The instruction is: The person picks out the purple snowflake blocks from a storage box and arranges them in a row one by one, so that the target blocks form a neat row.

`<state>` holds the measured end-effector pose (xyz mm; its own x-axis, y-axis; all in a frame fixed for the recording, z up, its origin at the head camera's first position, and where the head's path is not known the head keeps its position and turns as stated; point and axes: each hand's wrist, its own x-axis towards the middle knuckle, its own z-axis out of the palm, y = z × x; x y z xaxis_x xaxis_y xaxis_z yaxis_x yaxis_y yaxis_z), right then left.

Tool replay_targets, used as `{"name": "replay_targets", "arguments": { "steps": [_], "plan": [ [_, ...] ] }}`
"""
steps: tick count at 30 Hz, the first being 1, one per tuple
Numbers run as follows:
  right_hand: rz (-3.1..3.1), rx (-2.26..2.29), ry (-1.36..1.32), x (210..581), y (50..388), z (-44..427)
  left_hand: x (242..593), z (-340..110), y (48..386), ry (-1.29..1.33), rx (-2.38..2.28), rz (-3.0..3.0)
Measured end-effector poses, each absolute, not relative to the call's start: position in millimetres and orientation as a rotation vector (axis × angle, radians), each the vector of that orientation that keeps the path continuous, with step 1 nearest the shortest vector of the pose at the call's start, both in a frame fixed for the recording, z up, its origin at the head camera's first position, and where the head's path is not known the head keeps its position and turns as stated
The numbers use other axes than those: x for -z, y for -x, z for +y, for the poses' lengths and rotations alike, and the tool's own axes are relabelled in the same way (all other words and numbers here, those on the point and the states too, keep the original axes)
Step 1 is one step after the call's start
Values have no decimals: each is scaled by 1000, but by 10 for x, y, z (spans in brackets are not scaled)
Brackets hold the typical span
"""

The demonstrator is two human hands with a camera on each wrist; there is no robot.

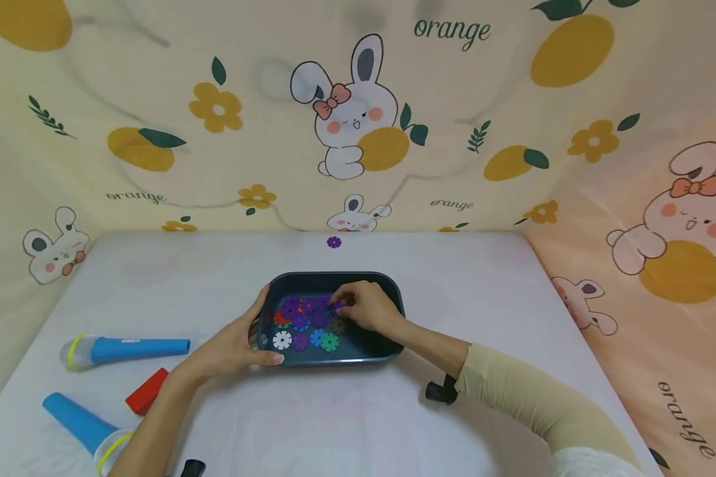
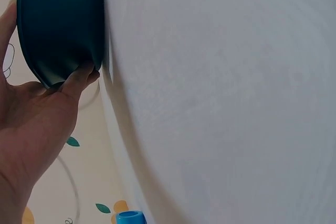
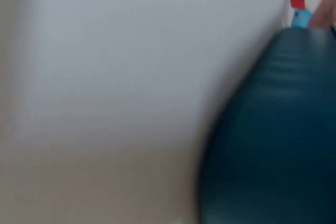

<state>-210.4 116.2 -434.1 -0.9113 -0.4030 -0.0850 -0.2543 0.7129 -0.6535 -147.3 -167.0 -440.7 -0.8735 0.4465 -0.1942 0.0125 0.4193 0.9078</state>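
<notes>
A dark blue-black tray (image 1: 358,361) sits on the white table, tipped a little toward the camera. My left hand (image 1: 229,348) grips its left end, thumb at the front rim and fingers along the side; the left wrist view shows this hand (image 2: 39,124) on the tray's outer wall (image 2: 63,19). Inside lie several notched plastic snowflake discs, including a white disc (image 1: 282,340), a green disc (image 1: 329,342) and a heap of purple discs (image 1: 298,308). Reaching over the right side, my right hand (image 1: 370,308) pinches a purple disc (image 1: 338,306). The right wrist view shows mostly the tray's outside (image 3: 273,140).
A lone purple disc (image 1: 334,242) lies at the table's back edge. To the left are two blue toy microphones (image 1: 140,349) and a red block (image 1: 147,391). A black object (image 1: 441,392) is below the right forearm, with another (image 1: 193,468) at the front edge.
</notes>
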Motion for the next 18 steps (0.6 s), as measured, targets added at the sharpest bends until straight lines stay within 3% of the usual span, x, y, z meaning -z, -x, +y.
{"name": "replay_targets", "arguments": {
  "steps": [7, 18],
  "plan": [
    [2510, 1236, 564, 4273, 2263, 1261, 4420, -1666, 1483, -363, -1406, 2306],
    [2542, 1255, 664, 3996, 2513, 1406, 4394, -1670, 1473, -366, -1414, 2293]
  ]
}}
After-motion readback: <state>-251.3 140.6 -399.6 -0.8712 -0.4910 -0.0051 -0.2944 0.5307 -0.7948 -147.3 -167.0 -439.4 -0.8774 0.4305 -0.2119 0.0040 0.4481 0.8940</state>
